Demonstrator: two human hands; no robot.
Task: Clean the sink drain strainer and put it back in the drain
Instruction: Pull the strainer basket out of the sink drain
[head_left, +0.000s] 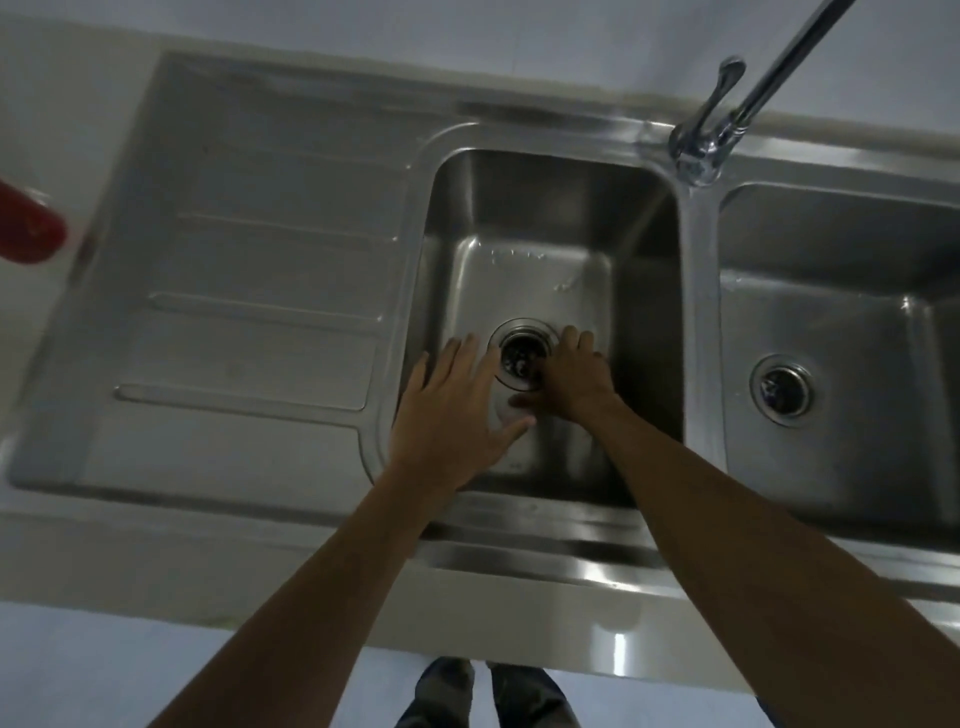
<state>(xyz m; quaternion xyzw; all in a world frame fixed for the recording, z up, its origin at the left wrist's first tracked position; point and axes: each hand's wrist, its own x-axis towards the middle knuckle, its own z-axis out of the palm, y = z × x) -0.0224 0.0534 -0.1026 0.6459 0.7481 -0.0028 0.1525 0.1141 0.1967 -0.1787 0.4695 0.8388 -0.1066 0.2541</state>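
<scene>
A round metal drain strainer (519, 353) sits in the drain of the left sink basin (524, 218), dark inside with a shiny rim. My left hand (452, 410) hovers flat with fingers spread just left of the strainer, holding nothing. My right hand (571, 374) is at the strainer's right edge, fingers curled down over its rim. Whether the fingers grip the strainer or only touch it is unclear.
A ribbed steel drainboard (249, 312) lies left of the basin. A second basin (841, 291) with its own drain strainer (783, 391) is on the right. A chrome faucet (727, 114) rises between the basins. A red object (26, 228) lies at the far left.
</scene>
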